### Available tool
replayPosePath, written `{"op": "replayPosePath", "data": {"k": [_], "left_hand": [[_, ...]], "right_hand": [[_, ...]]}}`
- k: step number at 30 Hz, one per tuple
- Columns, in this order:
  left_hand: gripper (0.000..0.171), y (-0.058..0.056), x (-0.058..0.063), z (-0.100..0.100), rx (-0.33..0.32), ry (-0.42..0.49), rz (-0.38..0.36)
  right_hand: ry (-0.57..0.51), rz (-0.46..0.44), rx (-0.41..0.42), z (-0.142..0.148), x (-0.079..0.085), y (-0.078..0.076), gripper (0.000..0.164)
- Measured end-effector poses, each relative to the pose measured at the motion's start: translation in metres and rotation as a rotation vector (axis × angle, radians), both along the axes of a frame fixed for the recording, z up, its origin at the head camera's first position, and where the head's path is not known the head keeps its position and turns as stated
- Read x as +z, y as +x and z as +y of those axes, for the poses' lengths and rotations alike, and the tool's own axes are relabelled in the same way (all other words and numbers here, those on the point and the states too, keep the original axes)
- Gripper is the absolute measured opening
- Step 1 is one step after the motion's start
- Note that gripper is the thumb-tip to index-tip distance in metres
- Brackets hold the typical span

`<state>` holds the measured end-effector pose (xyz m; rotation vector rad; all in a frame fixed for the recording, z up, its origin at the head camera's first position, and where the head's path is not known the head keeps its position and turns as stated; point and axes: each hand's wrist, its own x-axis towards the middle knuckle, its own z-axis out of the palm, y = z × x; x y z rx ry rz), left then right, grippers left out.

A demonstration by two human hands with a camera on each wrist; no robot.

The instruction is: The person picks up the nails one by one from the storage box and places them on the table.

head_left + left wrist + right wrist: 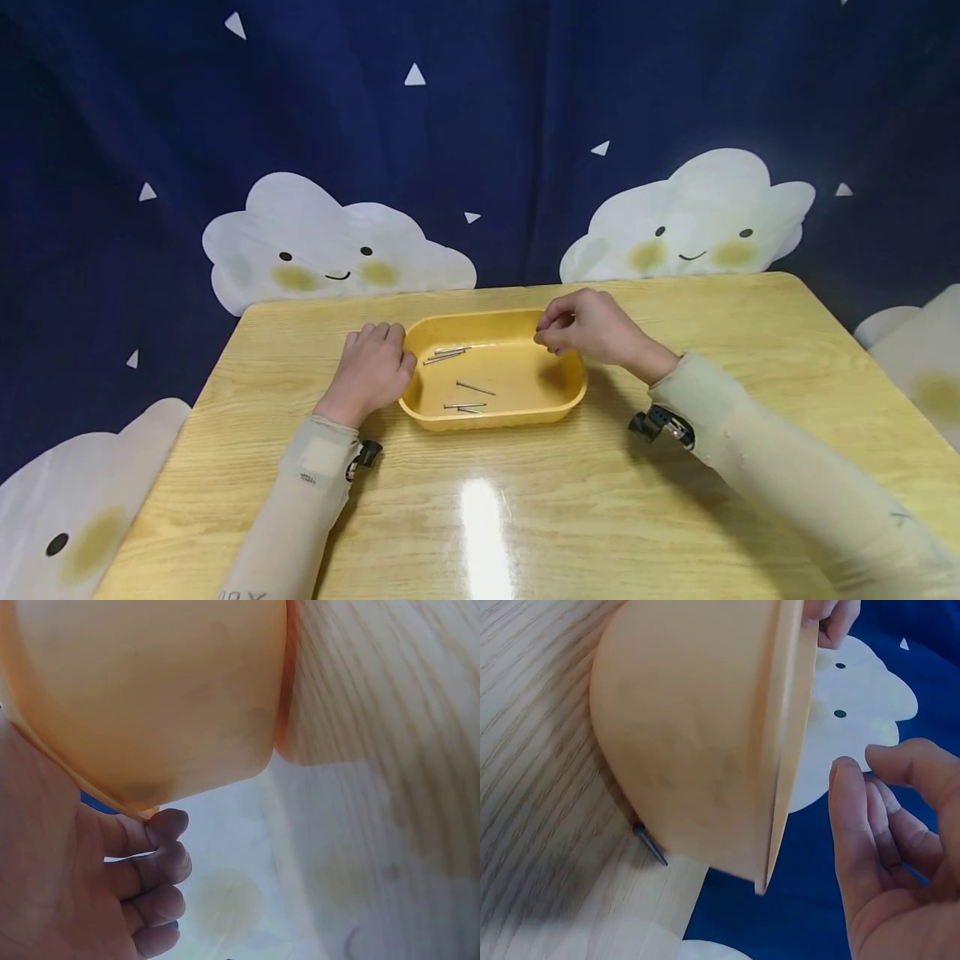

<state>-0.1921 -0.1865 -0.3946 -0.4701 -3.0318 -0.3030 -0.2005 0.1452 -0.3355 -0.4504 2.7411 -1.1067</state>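
A yellow plastic tray (491,422) with rounded corners stands on the table, several metal nails (476,388) lying inside toward its left half and front. My left hand (369,372) grips the tray's left end, fingers bent at the rim. Over the opposite end hovers my right hand (592,327), fingers bent. In the right wrist view its thumb and forefinger tips are slightly apart, and nothing shows between them. That same view has one more nail (649,844) on the tabletop, beside the tray's outer wall.
The pale wooden table (600,517) ends just behind the tray, where a dark blue cloth (510,125) with white clouds hangs. Small black devices (663,425) are strapped at both wrists over long light sleeves.
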Motion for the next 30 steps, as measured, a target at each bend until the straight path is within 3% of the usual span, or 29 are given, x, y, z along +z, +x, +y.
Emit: {"op": "replayPosePath", "data": {"k": [14, 30], "left_hand": [[0.022, -0.001, -0.004, 0.002, -0.021, 0.014, -0.005], [0.022, -0.003, -0.001, -0.002, -0.01, 0.012, -0.006]], "right_hand": [[0.011, -0.032, 0.106, -0.021, -0.013, 0.003, 0.013], [0.153, 0.068, 0.368, -0.041, -0.027, 0.001, 0.012]]}}
